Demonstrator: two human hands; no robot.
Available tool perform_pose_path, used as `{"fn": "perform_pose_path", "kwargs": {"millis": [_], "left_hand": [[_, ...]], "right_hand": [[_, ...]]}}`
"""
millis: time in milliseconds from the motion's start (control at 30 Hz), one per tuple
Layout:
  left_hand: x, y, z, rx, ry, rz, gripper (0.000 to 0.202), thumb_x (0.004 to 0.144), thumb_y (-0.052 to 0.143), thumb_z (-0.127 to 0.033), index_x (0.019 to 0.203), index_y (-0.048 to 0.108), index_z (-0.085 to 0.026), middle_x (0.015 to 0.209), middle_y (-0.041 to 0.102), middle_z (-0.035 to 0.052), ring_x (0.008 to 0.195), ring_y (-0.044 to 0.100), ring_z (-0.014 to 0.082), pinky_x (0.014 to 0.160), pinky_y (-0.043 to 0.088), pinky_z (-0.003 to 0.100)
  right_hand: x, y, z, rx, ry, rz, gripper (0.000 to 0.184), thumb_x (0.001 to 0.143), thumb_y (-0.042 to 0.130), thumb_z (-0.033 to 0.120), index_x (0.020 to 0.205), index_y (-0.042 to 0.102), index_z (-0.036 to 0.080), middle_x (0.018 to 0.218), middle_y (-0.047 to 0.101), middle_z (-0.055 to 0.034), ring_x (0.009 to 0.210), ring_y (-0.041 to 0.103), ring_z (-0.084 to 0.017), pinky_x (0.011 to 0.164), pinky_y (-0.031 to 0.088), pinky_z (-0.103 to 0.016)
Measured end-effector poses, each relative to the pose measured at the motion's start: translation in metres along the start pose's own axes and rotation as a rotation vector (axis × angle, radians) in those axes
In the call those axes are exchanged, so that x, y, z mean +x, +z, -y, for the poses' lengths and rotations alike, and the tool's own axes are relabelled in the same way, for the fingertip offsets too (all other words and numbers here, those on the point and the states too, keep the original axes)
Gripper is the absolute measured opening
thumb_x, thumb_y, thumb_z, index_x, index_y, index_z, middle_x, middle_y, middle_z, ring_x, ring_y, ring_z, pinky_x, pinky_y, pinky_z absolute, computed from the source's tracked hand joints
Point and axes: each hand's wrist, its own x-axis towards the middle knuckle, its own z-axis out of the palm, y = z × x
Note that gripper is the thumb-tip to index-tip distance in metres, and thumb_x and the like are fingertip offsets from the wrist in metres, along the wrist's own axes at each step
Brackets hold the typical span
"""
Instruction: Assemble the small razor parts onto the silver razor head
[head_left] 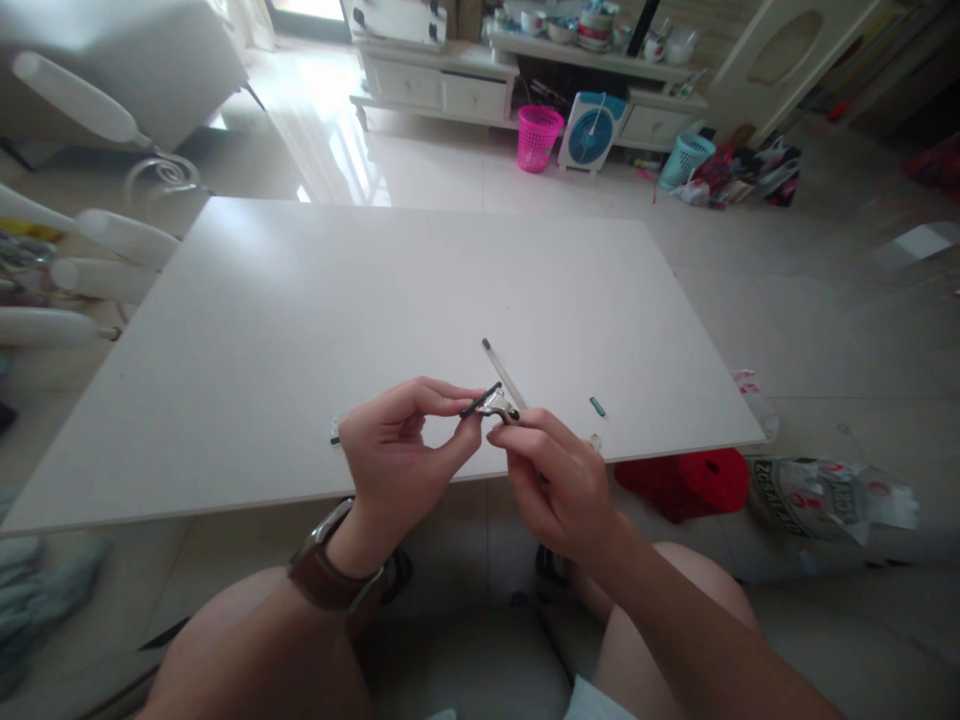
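Observation:
Just above the near edge of the white table point(390, 290), both hands meet at one small object. My left hand point(409, 430) is closed, pinching a thin black strip point(480, 400) between thumb and fingers. My right hand point(559, 475) is closed on a small silver piece with a curved dark arm point(498, 406), which touches or nearly touches the strip; whether they are joined I cannot tell. Behind the fingers lies a slim pale stick with a dark tip point(502, 372). Right of it on the tabletop is a small dark green strip point(597, 407).
A small clear piece point(596, 441) lies near the table edge by my right hand. A red stool point(682, 483) and a printed plastic bag point(810, 497) are at the right. White-padded rack arms point(127, 238) reach the table's left side. Beyond stand a pink basket point(538, 140) and blue fan point(591, 132).

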Motion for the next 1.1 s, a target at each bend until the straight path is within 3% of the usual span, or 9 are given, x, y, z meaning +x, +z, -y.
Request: {"fn": "perform_pose_path", "kwargs": {"millis": [467,733,900,1100], "left_hand": [[0.001,-0.003,0.001,0.033,-0.003,0.038,0.026,0.072,0.076,0.006,0.078,0.072,-0.019,0.084,0.082,0.0017,0.076,0.077,0.0143,0.07,0.064,0.026],[0.002,-0.001,0.0,0.064,-0.04,0.018,0.023,0.071,0.076,0.004,0.075,0.071,-0.018,0.083,0.081,0.0024,0.076,0.078,0.0154,0.07,0.065,0.027],[0.002,-0.001,0.0,0.093,-0.036,0.013,0.022,0.07,0.075,0.002,0.072,0.069,-0.018,0.081,0.081,0.0024,0.073,0.077,0.0155,0.067,0.064,0.026],[0.002,-0.002,0.001,0.102,-0.023,0.018,0.021,0.07,0.074,0.002,0.073,0.07,-0.019,0.082,0.082,0.0025,0.073,0.078,0.016,0.066,0.064,0.026]], "right_hand": [[0.0,-0.001,0.001,-0.05,0.022,0.023,0.025,0.097,0.052,0.006,0.114,0.062,0.022,0.101,0.07,-0.0064,0.074,0.061,-0.013,0.06,0.047,-0.023],[-0.007,0.009,-0.002,0.047,0.083,-0.086,0.042,0.098,0.056,0.008,0.135,0.052,0.027,0.11,0.074,-0.0077,0.086,0.075,-0.017,0.068,0.061,-0.026],[-0.011,0.014,0.001,0.036,0.173,-0.108,0.04,0.098,0.059,0.014,0.136,0.05,0.026,0.107,0.077,-0.0096,0.08,0.078,-0.02,0.07,0.066,-0.031],[-0.01,0.01,-0.001,0.042,0.09,-0.089,0.035,0.098,0.059,0.01,0.129,0.052,0.023,0.116,0.077,-0.0162,0.105,0.079,-0.026,0.077,0.067,-0.034]]}}
